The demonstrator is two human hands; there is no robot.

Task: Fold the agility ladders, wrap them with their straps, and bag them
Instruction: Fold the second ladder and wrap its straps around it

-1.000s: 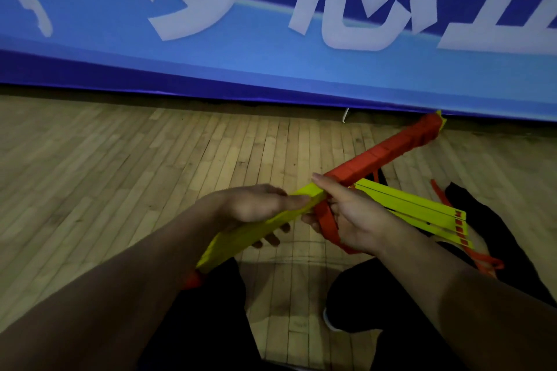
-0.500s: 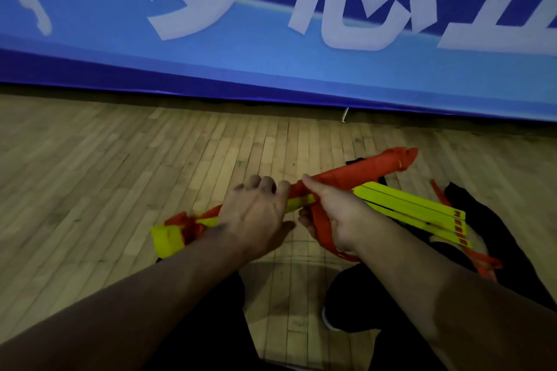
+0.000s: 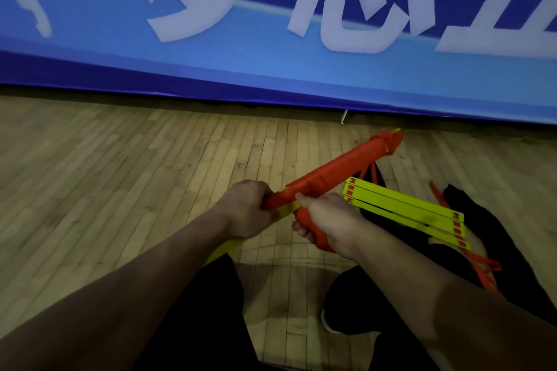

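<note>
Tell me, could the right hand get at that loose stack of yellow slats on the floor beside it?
Probably yes, but not freely: the yellow slats lie just beside the right hand with nothing between them, yet that hand grips the orange strap, so it would have to let go first.

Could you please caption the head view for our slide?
Both hands, left and right, wind an orange strap around a folded yellow ladder bundle.

Wooden floor (image 3: 120,190) under yellow ladder (image 3: 404,211)
</note>
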